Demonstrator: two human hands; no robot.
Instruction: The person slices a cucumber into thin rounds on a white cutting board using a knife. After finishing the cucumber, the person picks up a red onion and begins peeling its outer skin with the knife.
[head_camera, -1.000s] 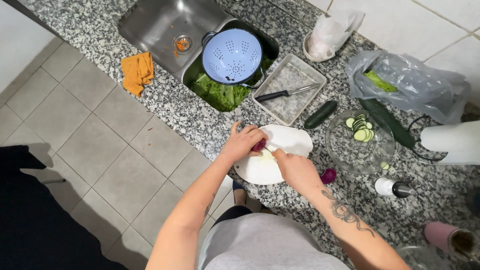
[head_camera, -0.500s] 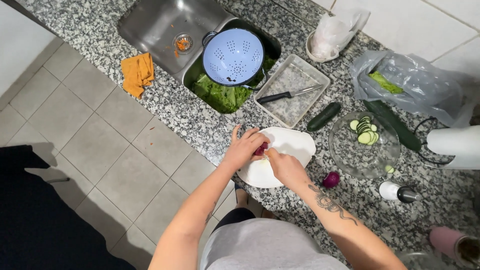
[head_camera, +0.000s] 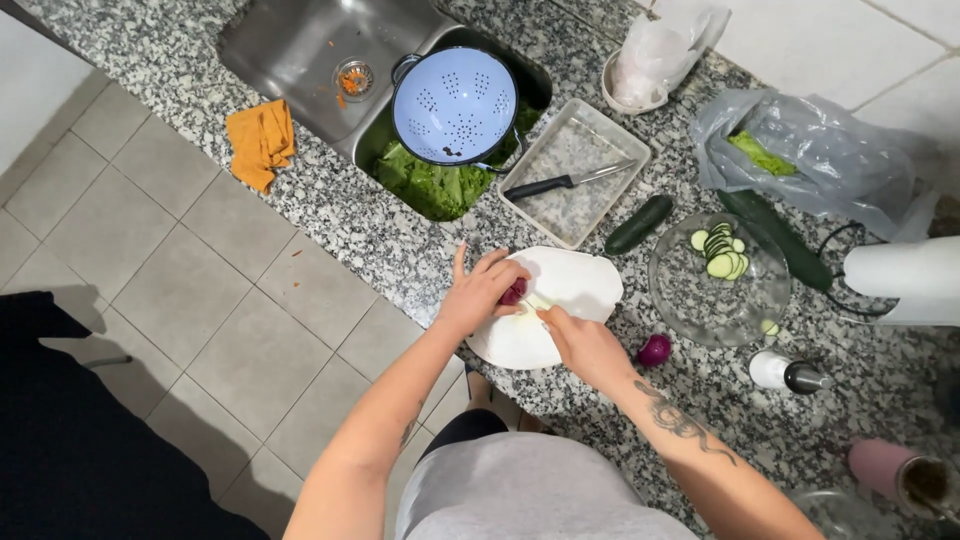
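I take the white cutting board (head_camera: 560, 300) as my landmark. On its left part my left hand (head_camera: 478, 292) lies with the fingers curled down, clamped on a purple onion (head_camera: 513, 292). Just right of the onion my right hand (head_camera: 580, 345) comes over the near edge of the board, fist closed; what it grips I cannot tell. Right of the board lies a second purple onion (head_camera: 654, 350), and further right a glass bowl (head_camera: 690, 300) with cucumber slices (head_camera: 718, 254).
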